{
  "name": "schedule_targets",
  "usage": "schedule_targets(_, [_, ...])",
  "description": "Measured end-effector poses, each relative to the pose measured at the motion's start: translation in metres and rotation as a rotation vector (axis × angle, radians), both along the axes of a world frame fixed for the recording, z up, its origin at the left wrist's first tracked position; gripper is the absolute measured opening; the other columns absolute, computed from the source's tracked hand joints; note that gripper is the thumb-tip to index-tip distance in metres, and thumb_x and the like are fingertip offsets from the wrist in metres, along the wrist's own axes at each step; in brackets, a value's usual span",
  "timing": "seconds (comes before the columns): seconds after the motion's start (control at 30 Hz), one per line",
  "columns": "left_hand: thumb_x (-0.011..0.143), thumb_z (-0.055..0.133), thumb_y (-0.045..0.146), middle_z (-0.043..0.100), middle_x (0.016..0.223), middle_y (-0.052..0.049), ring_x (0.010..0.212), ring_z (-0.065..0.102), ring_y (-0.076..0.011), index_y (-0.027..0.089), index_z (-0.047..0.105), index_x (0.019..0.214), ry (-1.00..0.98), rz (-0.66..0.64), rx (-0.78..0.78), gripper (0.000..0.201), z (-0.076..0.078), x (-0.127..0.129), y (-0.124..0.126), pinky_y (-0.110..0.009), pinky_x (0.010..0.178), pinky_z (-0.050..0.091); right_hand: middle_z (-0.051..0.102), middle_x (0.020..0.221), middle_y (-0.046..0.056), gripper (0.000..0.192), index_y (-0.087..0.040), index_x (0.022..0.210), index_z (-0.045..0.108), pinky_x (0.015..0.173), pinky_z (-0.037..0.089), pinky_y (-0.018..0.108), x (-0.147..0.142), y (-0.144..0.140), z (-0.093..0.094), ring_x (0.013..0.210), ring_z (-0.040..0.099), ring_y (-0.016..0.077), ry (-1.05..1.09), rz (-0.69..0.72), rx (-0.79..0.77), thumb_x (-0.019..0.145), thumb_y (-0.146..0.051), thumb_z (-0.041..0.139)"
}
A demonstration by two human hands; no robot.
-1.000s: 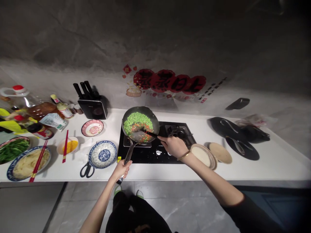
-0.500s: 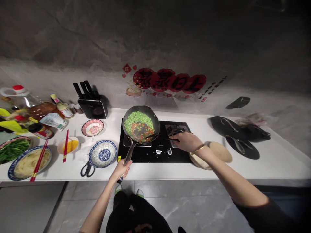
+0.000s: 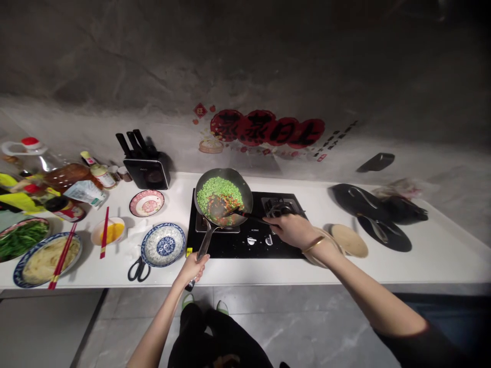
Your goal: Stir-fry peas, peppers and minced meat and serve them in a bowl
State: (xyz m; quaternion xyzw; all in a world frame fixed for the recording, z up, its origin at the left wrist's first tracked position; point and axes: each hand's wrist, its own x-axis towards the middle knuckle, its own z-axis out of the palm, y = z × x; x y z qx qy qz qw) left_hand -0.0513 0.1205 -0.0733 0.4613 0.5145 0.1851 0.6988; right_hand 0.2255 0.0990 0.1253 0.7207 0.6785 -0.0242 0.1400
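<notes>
My left hand (image 3: 195,267) is wrapped round the handle of a dark wok (image 3: 245,191) on the left burner. Inside the wok lie green peas (image 3: 220,186), with chopped red and orange bits among them on the near side. My right hand (image 3: 293,230) grips the black handle of a spatula (image 3: 251,215). The spatula's dark head rests amid the chopped bits and is partly hidden by them. The black gas stove (image 3: 222,248) has two knobs at its front, and its right burner (image 3: 282,204) carries no pan.
Left of the stove are a blue-patterned plate (image 3: 163,244), scissors (image 3: 138,270), a pink plate (image 3: 147,203), a bowl of beaten egg (image 3: 115,231), chopsticks (image 3: 62,258) and a knife block (image 3: 147,171). To the right lie a wooden lid (image 3: 349,240) and a black pan lid (image 3: 395,237).
My right hand has shifted slightly left and down, pushing the spatula deeper into the wok. Its head now sits further left among the chopped bits. The left hand stays on the handle.
</notes>
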Motion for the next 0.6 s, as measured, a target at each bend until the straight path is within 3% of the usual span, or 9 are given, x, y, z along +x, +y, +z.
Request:
schedule_targets(0.1, [0.062, 0.061, 0.058, 0.036, 0.040, 0.011, 0.026, 0.029, -0.0032, 0.022, 0.032, 0.064, -0.005, 0.002, 0.002, 0.046, 0.001, 0.000, -0.001, -0.016, 0.025, 0.023, 0.069, 0.097, 0.005, 0.039, -0.034, 0.118, 0.057, 0.072, 0.048, 0.031, 0.010, -0.003, 0.018, 0.087, 0.064, 0.0220, -0.029, -0.068, -0.066, 0.082, -0.029, 0.043])
schedule_targets(0.17, [0.063, 0.061, 0.057, 0.036, 0.041, 0.011, 0.026, 0.029, -0.0032, 0.022, 0.032, 0.064, -0.009, 0.006, 0.000, 0.046, 0.002, 0.000, -0.001, -0.016, 0.025, 0.023, 0.069, 0.098, 0.005, 0.038, -0.034, 0.116, 0.060, 0.073, 0.048, 0.032, 0.011, -0.002, 0.019, 0.089, 0.064, 0.0230, -0.008, -0.060, -0.114, 0.081, -0.029, 0.045])
schedule_targets(0.27, [0.064, 0.061, 0.057, 0.036, 0.041, 0.012, 0.026, 0.029, -0.0030, 0.022, 0.033, 0.065, -0.015, 0.006, 0.002, 0.045, 0.002, 0.000, 0.000, -0.015, 0.025, 0.023, 0.070, 0.096, 0.004, 0.037, -0.034, 0.115, 0.060, 0.073, 0.048, 0.031, 0.003, 0.002, 0.007, 0.088, 0.064, 0.0220, 0.050, -0.028, -0.072, 0.082, -0.029, 0.045])
schedule_targets(0.43, [0.064, 0.061, 0.056, 0.035, 0.040, 0.012, 0.026, 0.029, -0.0033, 0.022, 0.032, 0.065, -0.010, -0.006, 0.006, 0.045, 0.001, -0.001, 0.001, -0.015, 0.024, 0.024, 0.070, 0.091, 0.006, 0.041, -0.031, 0.124, 0.053, 0.070, 0.048, 0.031, -0.011, 0.013, -0.019, 0.081, 0.065, 0.0207, 0.042, -0.100, 0.112, 0.085, -0.030, 0.040])
schedule_targets(0.6, [0.064, 0.060, 0.058, 0.035, 0.039, 0.012, 0.025, 0.029, -0.0033, 0.022, 0.031, 0.064, 0.000, -0.009, 0.020, 0.046, -0.002, -0.001, 0.002, -0.016, 0.024, 0.025, 0.069, 0.099, 0.007, 0.040, -0.029, 0.120, 0.057, 0.073, 0.048, 0.031, -0.003, 0.018, -0.015, 0.088, 0.064, 0.0219, 0.051, -0.115, 0.035, 0.083, -0.027, 0.042])
